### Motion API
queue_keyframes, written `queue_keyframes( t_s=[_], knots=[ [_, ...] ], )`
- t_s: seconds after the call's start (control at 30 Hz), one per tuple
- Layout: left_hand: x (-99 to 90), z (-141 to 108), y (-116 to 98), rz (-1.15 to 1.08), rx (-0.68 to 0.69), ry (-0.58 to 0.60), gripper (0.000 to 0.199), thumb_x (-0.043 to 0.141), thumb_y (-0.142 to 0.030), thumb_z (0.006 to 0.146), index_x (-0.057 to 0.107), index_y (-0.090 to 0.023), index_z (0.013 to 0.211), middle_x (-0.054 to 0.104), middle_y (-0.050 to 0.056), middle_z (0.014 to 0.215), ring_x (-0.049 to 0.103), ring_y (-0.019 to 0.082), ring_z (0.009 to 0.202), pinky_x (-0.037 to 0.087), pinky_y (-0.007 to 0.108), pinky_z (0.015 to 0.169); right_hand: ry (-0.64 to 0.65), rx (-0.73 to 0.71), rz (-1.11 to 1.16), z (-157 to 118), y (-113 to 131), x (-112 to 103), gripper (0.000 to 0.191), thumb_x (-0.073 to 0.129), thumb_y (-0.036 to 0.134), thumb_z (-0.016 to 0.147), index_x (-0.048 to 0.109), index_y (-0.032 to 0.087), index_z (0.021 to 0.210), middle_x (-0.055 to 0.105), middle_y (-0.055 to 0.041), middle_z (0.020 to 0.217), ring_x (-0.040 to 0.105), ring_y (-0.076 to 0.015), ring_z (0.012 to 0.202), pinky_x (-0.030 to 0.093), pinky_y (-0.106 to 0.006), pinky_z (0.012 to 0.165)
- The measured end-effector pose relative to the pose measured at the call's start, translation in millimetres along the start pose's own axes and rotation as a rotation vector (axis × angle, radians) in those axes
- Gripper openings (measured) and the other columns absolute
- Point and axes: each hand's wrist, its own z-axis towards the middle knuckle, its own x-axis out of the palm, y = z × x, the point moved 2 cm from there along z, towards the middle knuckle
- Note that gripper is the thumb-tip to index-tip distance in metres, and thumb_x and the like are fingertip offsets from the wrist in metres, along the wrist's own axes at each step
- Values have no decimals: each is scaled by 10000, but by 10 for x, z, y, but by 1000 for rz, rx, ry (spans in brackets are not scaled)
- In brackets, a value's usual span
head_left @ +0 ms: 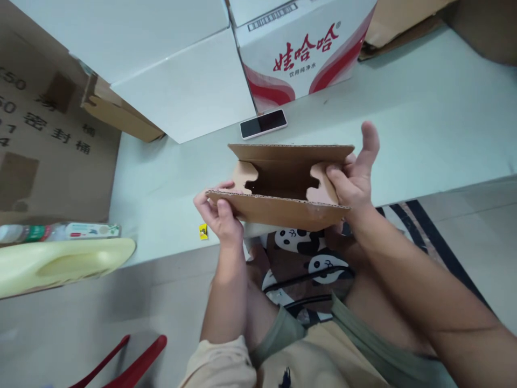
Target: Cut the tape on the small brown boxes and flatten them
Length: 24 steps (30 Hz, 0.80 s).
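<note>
A brown cardboard box [278, 210] is held up in front of me at the table's near edge, its top open towards the camera. Two long flaps stand up at front and back, and notched short flaps fold inward at both ends. My left hand [221, 218] grips the left end, thumb on the front flap and fingers behind it. At the right end, my right hand [353, 175] pinches the short flap, with one finger sticking up. The inside is dark, and its bottom cannot be made out.
On the pale table [169, 183] lie a phone [263, 124] and a small yellow packet [203, 231]. White cartons [194, 81] and a red-and-white carton [302, 59] stand behind. At left are a large brown carton [52, 134], a bottle [36, 233] and a pale yellow object [68, 261].
</note>
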Motion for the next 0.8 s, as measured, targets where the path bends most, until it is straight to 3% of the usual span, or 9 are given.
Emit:
queue_keyframes(
  t_s=[0.13, 0.2, 0.27, 0.37, 0.43, 0.5, 0.63, 0.73, 0.8],
  knots=[
    [-78, -7, 128, 101, -73, -6, 393, 601, -557, 928, 556, -230, 1141, 674, 48, 1041, 693, 174, 953, 537, 352, 931, -75, -131, 150, -16, 61, 48, 209, 538, 420, 904, 674, 283, 984, 701, -38, 976, 681, -228, 984, 562, -445, 946],
    [-116, 24, 148, 146, -25, 32, 424, 634, -522, 919, 582, -246, 1236, 656, 60, 1159, 675, 193, 1074, 521, 371, 1000, -76, -195, 168, -30, 92, 69, 319, 454, 423, 922, 682, 237, 799, 706, -64, 936, 691, -253, 994, 554, -486, 967],
    [-145, 64, 142, 203, 15, 118, 386, 633, -473, 932, 629, -278, 1265, 638, 59, 1277, 640, 211, 1189, 489, 402, 1076, -83, -220, 150, -53, 120, 86, 342, 440, 376, 906, 670, 222, 705, 706, -68, 916, 696, -253, 967, 552, -498, 962],
    [-180, 114, 111, 280, 4, 253, 270, 578, -418, 971, 749, -288, 1134, 659, 46, 1320, 623, 218, 1251, 463, 428, 1124, -68, -209, 48, -92, 155, 105, 211, 516, 284, 817, 645, 219, 662, 699, -55, 939, 688, -251, 984, 548, -491, 960],
    [-216, 139, 101, 309, -20, 267, 267, 574, -403, 967, 786, -279, 1069, 694, 49, 1274, 643, 216, 1221, 472, 433, 1117, -47, -202, -29, -102, 158, 103, 210, 495, 309, 824, 652, 225, 714, 693, -64, 997, 671, -266, 1049, 534, -505, 992],
    [-269, 166, 130, 299, -54, 234, 262, 599, -398, 939, 799, -264, 1043, 719, 57, 1229, 656, 220, 1191, 475, 438, 1111, -50, -172, -111, -89, 119, 85, 308, 411, 391, 893, 684, 250, 910, 675, -80, 1127, 640, -275, 1159, 513, -505, 1044],
    [-442, 250, 322, 135, -258, 13, 247, 643, -364, 838, 799, -212, 955, 740, 69, 1166, 653, 236, 1181, 457, 425, 1115, -57, 3, -152, -38, -95, 70, 460, 349, 530, 960, 553, 299, 1302, 620, -82, 1333, 600, -260, 1277, 508, -479, 1068],
    [-550, 295, 478, -64, -505, -231, 263, 635, -359, 766, 761, -190, 924, 745, 61, 1072, 675, 217, 1077, 516, 357, 993, 118, 112, 10, -61, -229, 164, 536, 391, 588, 963, 540, 263, 1363, 647, -95, 1367, 630, -263, 1247, 505, -501, 1078],
    [-546, 291, 519, -182, -654, -312, 266, 643, -355, 739, 730, -193, 931, 739, 40, 1013, 679, 174, 967, 538, 276, 855, 272, 86, 92, -111, -225, 256, 622, 358, 632, 971, 508, 261, 1448, 593, -98, 1472, 589, -272, 1330, 459, -519, 1142]
  ],
)
